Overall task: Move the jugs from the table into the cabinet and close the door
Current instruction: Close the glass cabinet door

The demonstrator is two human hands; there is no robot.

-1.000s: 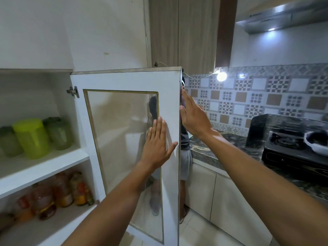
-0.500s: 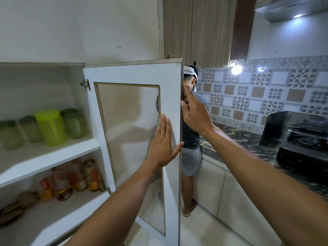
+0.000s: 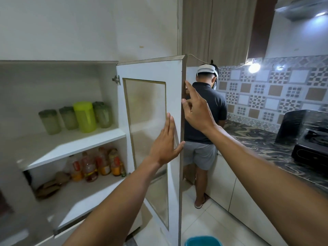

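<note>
The white cabinet door (image 3: 174, 89) with a frosted glass panel stands open, edge-on toward me. My left hand (image 3: 166, 142) lies flat on its inner face near the free edge, fingers together, thumb hooked round the edge. My right hand (image 3: 197, 109) is on the far side of that edge, index finger touching it, holding nothing. On the upper shelf (image 3: 71, 144) stand a bright lime-green jug (image 3: 85, 117) and three paler green jugs (image 3: 68, 118).
Several bottles (image 3: 99, 164) fill the lower shelf. A person in a dark shirt (image 3: 205, 118) stands just behind the door at a marbled counter (image 3: 257, 139). A black stove (image 3: 312, 144) sits at the right. A blue bucket rim (image 3: 202, 241) shows on the floor below.
My view has shifted right and down, so more of the cabinet interior and the person show. Both hands remain at the door's free edge; the right hand has slid slightly off it.
</note>
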